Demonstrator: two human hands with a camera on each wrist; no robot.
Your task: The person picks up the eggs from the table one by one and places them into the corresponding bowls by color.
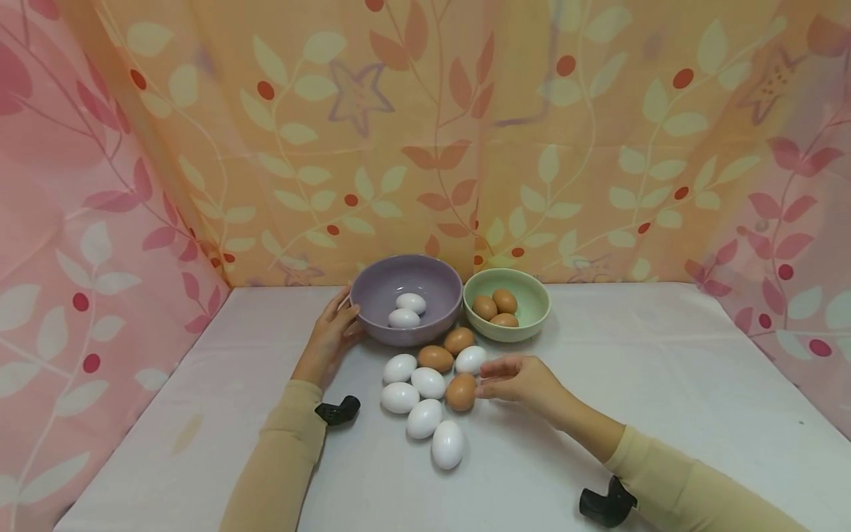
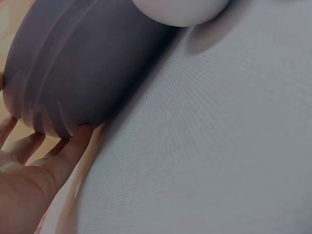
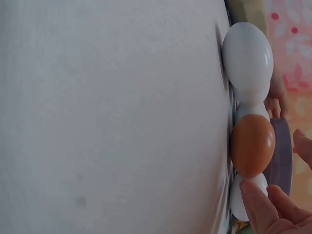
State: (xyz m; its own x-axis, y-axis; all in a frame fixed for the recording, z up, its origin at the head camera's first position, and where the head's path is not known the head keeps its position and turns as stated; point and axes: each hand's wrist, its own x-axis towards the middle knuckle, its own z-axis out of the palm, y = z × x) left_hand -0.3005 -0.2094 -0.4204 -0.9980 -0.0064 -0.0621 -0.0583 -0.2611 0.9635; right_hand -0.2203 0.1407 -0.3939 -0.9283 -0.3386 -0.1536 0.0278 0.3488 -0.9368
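My left hand [image 1: 329, 332] touches the outer left side of a purple bowl [image 1: 372, 292]; its spread fingertips lie against the wall in the left wrist view. Two white eggs [image 1: 404, 318] sit in this bowl. My right hand [image 1: 525, 383] reaches in from the right, fingers extended, holding nothing. Its fingertips are beside a brown egg [image 1: 461, 392] and a white egg [image 1: 471, 360]; contact is hard to tell. In the right wrist view, thumb and fingers are apart near the brown egg [image 3: 252, 146]. Several white eggs [image 1: 424, 419] and two other brown eggs [image 1: 435, 358] lie clustered before the bowls.
Right of the purple bowl stands a smaller green bowl [image 1: 535, 295] containing three brown eggs [image 1: 504, 301]. A white cloth [image 1: 665, 355] covers the table. Patterned curtains [image 1: 425, 148] hang behind and at both sides. Black wrist devices [image 1: 608, 504] are on both sleeves.
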